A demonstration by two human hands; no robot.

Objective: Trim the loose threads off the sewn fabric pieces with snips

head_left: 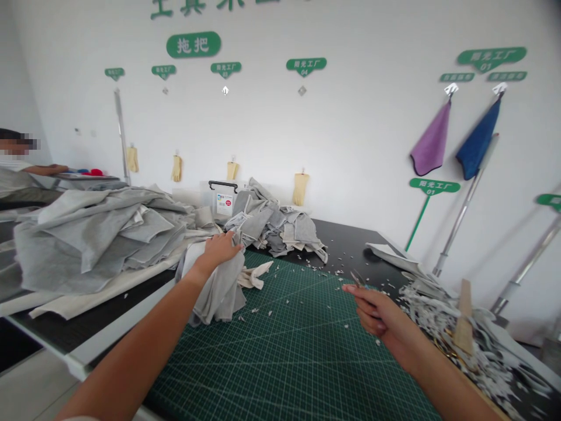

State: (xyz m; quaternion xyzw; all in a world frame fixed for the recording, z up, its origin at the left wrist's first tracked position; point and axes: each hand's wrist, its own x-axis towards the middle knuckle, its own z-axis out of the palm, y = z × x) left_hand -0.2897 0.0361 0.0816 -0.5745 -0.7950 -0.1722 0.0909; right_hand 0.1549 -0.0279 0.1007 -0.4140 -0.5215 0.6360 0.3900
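Observation:
My left hand (220, 248) reaches to the top of a grey cloth bundle (219, 289) at the left edge of the green cutting mat (302, 339). Its fingers rest on the cloth; whether they pinch it is hard to tell. Over the mat's right part, my right hand (372, 310) is closed around small metal snips (358, 279), whose blades point up and away. A small cream cloth piece (258, 275) lies beside the bundle. Beyond the mat sits a pile of grey cloths (280, 222).
A large heap of grey cloths (100, 240) covers the left. Cut scraps (482, 362) and a wooden strip (464, 316) lie at the right. A clear box (223, 202) stands behind. A person (17, 169) is at the far left.

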